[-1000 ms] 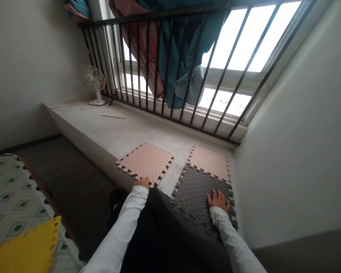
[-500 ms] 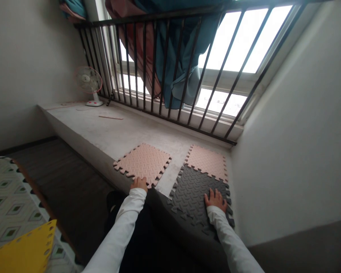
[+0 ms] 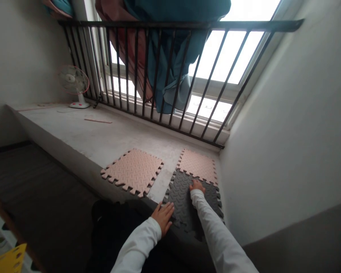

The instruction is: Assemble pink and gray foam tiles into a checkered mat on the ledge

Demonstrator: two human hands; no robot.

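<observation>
Dark foam tile on a concrete ledge, its far edge interlocked with a pink foam tile; a second pink tile lies well apart to the left. Left hand: fingers spread, flat, at the dark tile's near left edge, apparently touching it (the dim corner makes contact hard to confirm). Right hand: palm-down on the dark tile just short of the seam, fingers together, pinching nothing. Risks: uneven pressure from the two hands could lift the tabs out of the seam, and a push toward the ledge's lip could slide the tile over, since foam shifts easily on concrete. The tile's near end is poorly lit, so any overhang cannot be judged.
</observation>
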